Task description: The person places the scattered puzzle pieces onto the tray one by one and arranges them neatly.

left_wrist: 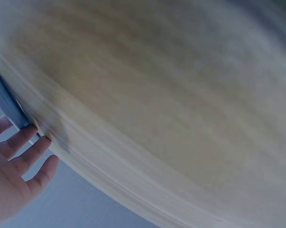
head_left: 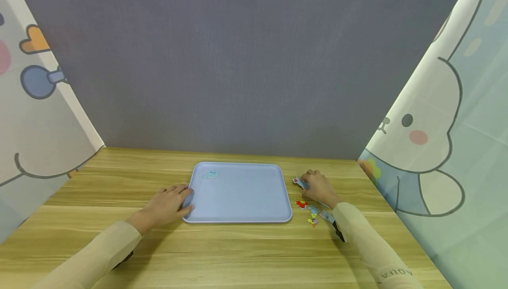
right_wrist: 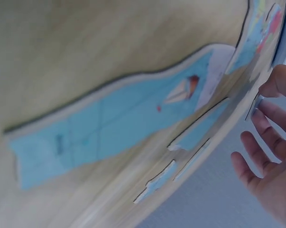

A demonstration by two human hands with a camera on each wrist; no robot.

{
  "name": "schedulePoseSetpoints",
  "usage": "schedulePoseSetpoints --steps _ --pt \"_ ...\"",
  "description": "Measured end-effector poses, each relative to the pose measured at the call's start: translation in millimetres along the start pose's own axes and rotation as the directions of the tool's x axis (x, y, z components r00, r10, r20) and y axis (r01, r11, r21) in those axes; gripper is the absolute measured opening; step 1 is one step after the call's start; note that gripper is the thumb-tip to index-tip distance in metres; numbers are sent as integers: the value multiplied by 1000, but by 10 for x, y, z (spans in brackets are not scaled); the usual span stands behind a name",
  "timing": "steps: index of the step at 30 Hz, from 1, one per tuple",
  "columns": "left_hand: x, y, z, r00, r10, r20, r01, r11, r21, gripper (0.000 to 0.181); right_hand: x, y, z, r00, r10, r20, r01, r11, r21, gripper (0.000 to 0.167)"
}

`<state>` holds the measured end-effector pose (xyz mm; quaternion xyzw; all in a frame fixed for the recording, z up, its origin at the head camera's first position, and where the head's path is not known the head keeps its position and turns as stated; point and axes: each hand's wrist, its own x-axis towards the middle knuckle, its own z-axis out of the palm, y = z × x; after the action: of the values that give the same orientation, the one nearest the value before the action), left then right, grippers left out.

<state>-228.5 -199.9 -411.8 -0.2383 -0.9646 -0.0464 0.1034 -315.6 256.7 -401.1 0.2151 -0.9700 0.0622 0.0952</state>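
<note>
Your right hand (head_left: 319,188) pinches a flat piece (right_wrist: 253,108) between thumb and fingertips, just right of the tray (head_left: 242,196). Nearer you on the wooden table (head_left: 238,253) lie loose: a red piece (head_left: 301,204), a blue-and-yellow piece (head_left: 313,211), others beside your right sleeve (head_left: 353,225). Your left hand (head_left: 168,204), fingers relaxed, touches the tray's left rim. One pale blue piece (head_left: 211,174) lies inside, far left. A grey panel (head_left: 226,68) stands beyond.

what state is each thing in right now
Tray, flat on the table
Blue piece, lying in tray's far left corner
Loose pieces, lying on table, right of tray
Left hand, resting on tray's left edge
Right hand, fingers curled at another piece, apparently pinching it
</note>
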Motion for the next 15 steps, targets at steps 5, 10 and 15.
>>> schedulePoseSetpoints --steps 5,10,15 --pt "1 3 8 1000 6 -11 -6 1000 8 50 10 -23 -21 1000 -17 -6 17 1000 -5 33" --pt "-5 0 20 1000 6 -18 -6 1000 7 50 26 -65 -48 999 -41 -31 42 999 8 33" --pt "-4 0 20 999 15 -29 -14 1000 12 50 43 -152 -88 995 -86 -54 87 996 14 34"
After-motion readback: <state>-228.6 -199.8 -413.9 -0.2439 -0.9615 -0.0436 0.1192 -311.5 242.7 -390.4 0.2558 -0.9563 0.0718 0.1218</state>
